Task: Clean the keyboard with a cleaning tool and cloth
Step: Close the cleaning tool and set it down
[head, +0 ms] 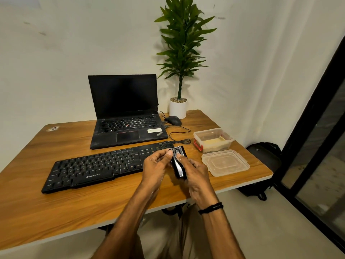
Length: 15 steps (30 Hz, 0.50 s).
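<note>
Lighting: dim, warm, from above. Soft shadows cast on wall (56,53) behind plant (182,43). Edges bowed by wide-angle lens.

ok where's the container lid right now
In the head view the lid lies at the right end of the table, just in front of the open container.

The keyboard (97,169) is showing black with white legends, the cleaning tool (178,168) gleaming black with a silvery streak. The bench (56,212) is showing warm brown wood grain. The laptop (123,96) is showing black, the pot (178,109) white under green leaves (182,40).
</note>
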### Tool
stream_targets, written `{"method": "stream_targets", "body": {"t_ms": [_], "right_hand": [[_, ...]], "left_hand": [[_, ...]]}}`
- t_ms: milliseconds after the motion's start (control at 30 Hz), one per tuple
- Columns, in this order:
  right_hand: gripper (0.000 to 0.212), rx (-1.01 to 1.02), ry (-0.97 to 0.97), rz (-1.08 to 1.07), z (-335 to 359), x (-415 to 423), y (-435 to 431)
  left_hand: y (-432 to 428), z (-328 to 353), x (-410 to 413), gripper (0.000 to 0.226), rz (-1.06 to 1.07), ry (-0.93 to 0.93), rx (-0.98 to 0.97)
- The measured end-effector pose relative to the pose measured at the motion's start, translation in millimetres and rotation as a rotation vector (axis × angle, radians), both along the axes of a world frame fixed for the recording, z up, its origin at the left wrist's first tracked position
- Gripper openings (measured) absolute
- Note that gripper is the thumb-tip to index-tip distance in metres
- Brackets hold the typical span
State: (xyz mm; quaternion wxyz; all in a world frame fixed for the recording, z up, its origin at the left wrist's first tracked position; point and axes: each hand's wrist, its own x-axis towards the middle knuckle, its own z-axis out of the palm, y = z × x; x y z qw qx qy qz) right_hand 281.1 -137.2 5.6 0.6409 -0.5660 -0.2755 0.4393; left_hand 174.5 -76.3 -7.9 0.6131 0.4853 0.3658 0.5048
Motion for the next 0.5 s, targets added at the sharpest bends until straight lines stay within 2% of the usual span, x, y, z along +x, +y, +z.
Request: {"method": "stream_targets", "body": {"t_ms": [333, 500], "right_hand": [[0.017, 0.019, 0.09, -0.041, -4.4, 12.9, -4.8], [0.028, -0.053, 0.12, -0.046, -3.8, 24.0, -5.7]], "left_hand": [[1.6, -9.4, 12.2, 0.012, -0.02, 0.009, 0.027], [2.9, -10.9, 23.7, 0.015, -0.046, 0.019, 0.039]]}}
